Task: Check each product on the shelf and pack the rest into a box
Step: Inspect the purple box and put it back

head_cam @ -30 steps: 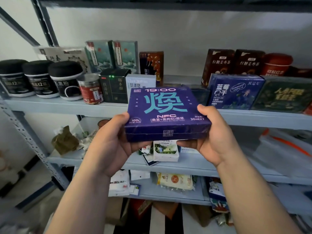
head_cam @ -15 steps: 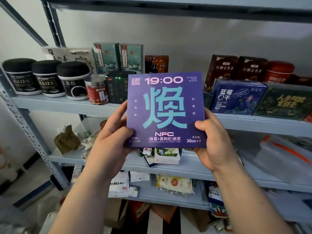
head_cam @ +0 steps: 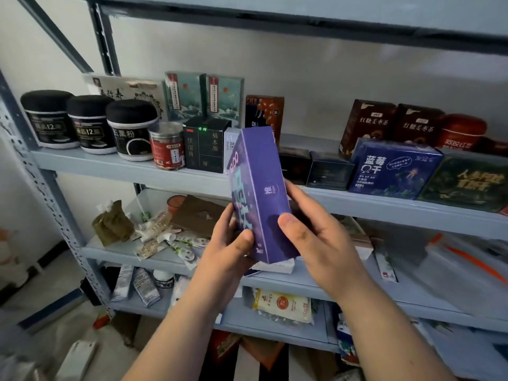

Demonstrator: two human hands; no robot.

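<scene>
I hold a flat purple box (head_cam: 261, 188) upright in front of the grey shelf (head_cam: 132, 171), turned so its narrow side faces me and its printed front faces left. My left hand (head_cam: 231, 251) grips its lower left edge, thumb on the front face. My right hand (head_cam: 316, 237) grips the lower right, thumb on the side panel and fingers behind. The box's back face is hidden.
The upper shelf carries black-lidded jars (head_cam: 90, 125), a red-labelled jar (head_cam: 167, 145), a dark box (head_cam: 206, 145), a blue box (head_cam: 393, 169), brown boxes (head_cam: 390, 125) and a green box (head_cam: 464, 182). Lower shelves hold loose sachets (head_cam: 176, 243) and packets (head_cam: 283, 305). A diagonal brace (head_cam: 52, 31) crosses upper left.
The box has gone from lying flat, to its front facing me, to turned edge-on toward me. Both hands shifted lower along its edges.
</scene>
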